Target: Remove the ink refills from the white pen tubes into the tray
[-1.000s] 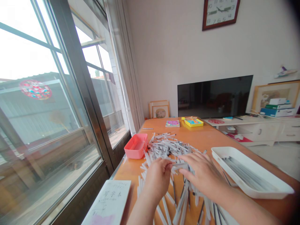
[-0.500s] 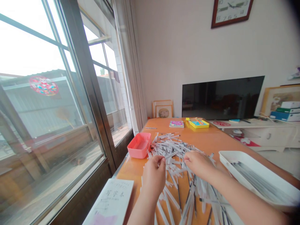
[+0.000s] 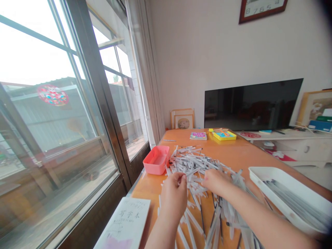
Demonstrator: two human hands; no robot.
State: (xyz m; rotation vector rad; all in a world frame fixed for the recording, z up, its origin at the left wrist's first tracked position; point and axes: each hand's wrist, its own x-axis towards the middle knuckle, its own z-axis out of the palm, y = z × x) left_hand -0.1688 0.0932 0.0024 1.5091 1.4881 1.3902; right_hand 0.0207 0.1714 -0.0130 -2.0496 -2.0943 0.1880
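Observation:
A loose pile of thin black-tipped pen refills and whitish translucent plastic tubes (image 3: 193,162) covers the middle of the table. At the near left side of that pile is my left hand (image 3: 175,193), thumb and fingers pinched together; whatever sits between them is too small to tell. My right hand (image 3: 215,180) is over the pile's right part, fingers curled closed and pointing left toward the left hand. Its fingertips are partly hidden, and I cannot make out what they hold. More tubes and refills lie beneath both forearms.
An open pink plastic box (image 3: 156,162) stands left of the pile. On the right, a white tray (image 3: 255,173) holds several slim dark-tipped refills. A notebook (image 3: 124,221) lies at the near left. Farther back are a small book (image 3: 198,136), a yellow box (image 3: 224,137) and a pen (image 3: 169,140).
The view has shifted slightly, so the scene sits a little farther right and the clock higher. Both hands keep nearly the same closed pose, close to each other over the pile.

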